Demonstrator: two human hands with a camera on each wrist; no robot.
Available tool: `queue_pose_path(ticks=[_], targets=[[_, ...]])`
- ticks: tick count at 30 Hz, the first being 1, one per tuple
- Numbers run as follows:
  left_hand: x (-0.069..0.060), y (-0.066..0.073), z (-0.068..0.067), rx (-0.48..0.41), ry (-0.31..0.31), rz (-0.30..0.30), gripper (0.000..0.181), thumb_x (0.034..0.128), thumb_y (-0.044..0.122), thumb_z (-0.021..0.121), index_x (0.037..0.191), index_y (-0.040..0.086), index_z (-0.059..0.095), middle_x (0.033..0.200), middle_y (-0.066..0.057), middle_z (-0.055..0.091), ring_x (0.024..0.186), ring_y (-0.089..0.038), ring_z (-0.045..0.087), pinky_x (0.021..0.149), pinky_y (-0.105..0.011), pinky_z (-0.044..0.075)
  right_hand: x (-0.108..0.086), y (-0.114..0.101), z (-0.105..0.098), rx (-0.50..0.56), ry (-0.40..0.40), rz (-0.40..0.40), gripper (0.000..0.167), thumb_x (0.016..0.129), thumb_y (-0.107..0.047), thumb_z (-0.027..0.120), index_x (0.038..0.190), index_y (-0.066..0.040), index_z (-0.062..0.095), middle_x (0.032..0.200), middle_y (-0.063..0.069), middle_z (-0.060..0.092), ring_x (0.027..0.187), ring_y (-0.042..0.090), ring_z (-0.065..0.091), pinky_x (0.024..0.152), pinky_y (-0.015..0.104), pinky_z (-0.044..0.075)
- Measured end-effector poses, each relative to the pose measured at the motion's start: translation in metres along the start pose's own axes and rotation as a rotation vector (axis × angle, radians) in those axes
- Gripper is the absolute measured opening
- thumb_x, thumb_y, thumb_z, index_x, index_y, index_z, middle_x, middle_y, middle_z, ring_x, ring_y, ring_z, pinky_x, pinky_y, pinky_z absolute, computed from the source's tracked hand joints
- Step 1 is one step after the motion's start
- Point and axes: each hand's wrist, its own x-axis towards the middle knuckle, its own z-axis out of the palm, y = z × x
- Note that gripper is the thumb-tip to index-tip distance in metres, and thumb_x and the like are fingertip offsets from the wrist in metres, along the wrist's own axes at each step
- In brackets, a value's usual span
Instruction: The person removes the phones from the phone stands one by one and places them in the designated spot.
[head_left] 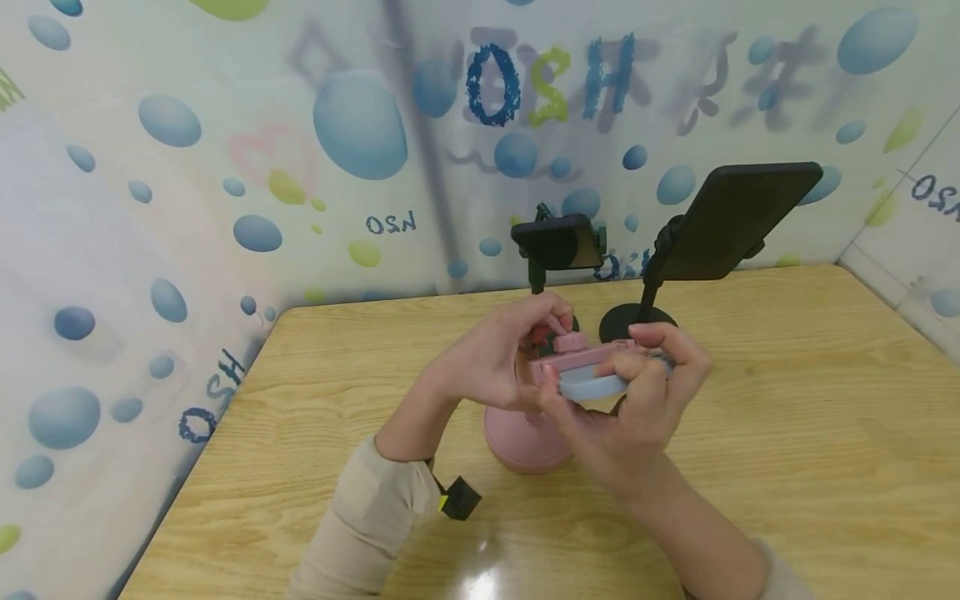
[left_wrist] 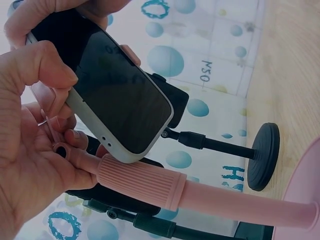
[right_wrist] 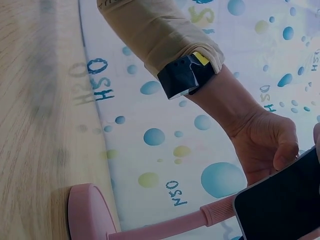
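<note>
A phone in a pale blue case point(head_left: 592, 383) point(left_wrist: 125, 90) point(right_wrist: 280, 200) lies against the pink holder point(head_left: 577, 358) of a pink stand point(head_left: 528, 437) point(left_wrist: 145, 182) point(right_wrist: 220, 211). My left hand point(head_left: 491, 354) point(left_wrist: 25, 150) point(right_wrist: 265, 142) grips the holder's left end, fingers curled near its pink knob point(head_left: 571, 342). With fingers and thumb bent round the phone and holder, my right hand point(head_left: 633, 408) holds them from the right. Its fingers also show at the top of the left wrist view. The screen faces the left wrist camera.
Behind my hands stand a black phone stand point(head_left: 637, 323) point(left_wrist: 263, 156) holding a large dark device point(head_left: 738, 221), and a dark green stand point(head_left: 536, 275) point(left_wrist: 155, 225) with a smaller one point(head_left: 558, 242). A black wrist camera point(head_left: 460, 498) point(right_wrist: 182, 77) sits at my left cuff. Patterned cloth point(head_left: 360, 200) hangs beyond the wooden table point(head_left: 810, 417).
</note>
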Motion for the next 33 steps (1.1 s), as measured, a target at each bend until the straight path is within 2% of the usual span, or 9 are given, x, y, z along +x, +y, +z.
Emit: queue_pose_path(ticks=[13, 20, 22, 28, 33], targets=[[-0.0007, 0.0001, -0.0008, -0.029, -0.004, -0.012, 0.044, 0.0613, 0.016, 0.067, 0.098, 0.003, 0.048, 0.086, -0.004, 0.05, 0.062, -0.015, 0.042, 0.053, -0.026, 0.036, 0.0007, 0.0035, 0.0013, -0.002, 0.003, -0.054, 0.037, 0.073, -0.024, 0.067, 0.073, 0.0, 0.037, 0.086, 0.028, 0.038, 0.086, 0.033, 0.039, 0.062, 0.037, 0.034], [-0.0023, -0.0009, -0.0024, -0.137, 0.001, -0.026, 0.043, 0.0545, 0.001, 0.064, 0.095, 0.002, 0.049, 0.077, -0.005, 0.048, 0.056, -0.019, 0.039, 0.048, -0.024, 0.033, -0.003, -0.0005, -0.002, 0.026, -0.031, -0.144, 0.035, 0.074, -0.025, 0.063, 0.068, -0.003, 0.036, 0.085, 0.025, 0.04, 0.082, 0.033, 0.039, 0.065, 0.038, 0.031], [-0.002, -0.0014, -0.0023, -0.143, 0.004, -0.02, 0.043, 0.0537, 0.0, 0.063, 0.094, 0.002, 0.05, 0.075, -0.004, 0.046, 0.056, -0.02, 0.038, 0.048, -0.023, 0.032, -0.0043, -0.0015, -0.0037, 0.028, -0.046, -0.163, 0.035, 0.074, -0.025, 0.062, 0.068, -0.003, 0.036, 0.085, 0.024, 0.04, 0.081, 0.034, 0.039, 0.065, 0.038, 0.031], [-0.0019, -0.0028, -0.0023, -0.159, 0.007, -0.025, 0.043, 0.0548, 0.002, 0.064, 0.095, 0.003, 0.049, 0.072, -0.002, 0.044, 0.057, -0.019, 0.038, 0.048, -0.025, 0.033, -0.004, -0.0001, -0.0049, 0.032, -0.071, -0.164, 0.035, 0.075, -0.025, 0.063, 0.069, -0.002, 0.036, 0.086, 0.024, 0.04, 0.081, 0.034, 0.039, 0.065, 0.041, 0.031], [-0.0021, -0.0032, -0.0023, -0.15, 0.008, -0.034, 0.044, 0.0553, 0.002, 0.065, 0.096, 0.002, 0.049, 0.073, -0.003, 0.045, 0.057, -0.02, 0.039, 0.049, -0.027, 0.034, -0.0045, 0.0011, -0.0043, 0.034, -0.057, -0.168, 0.036, 0.074, -0.026, 0.063, 0.069, -0.003, 0.036, 0.086, 0.024, 0.041, 0.083, 0.033, 0.04, 0.066, 0.041, 0.031]])
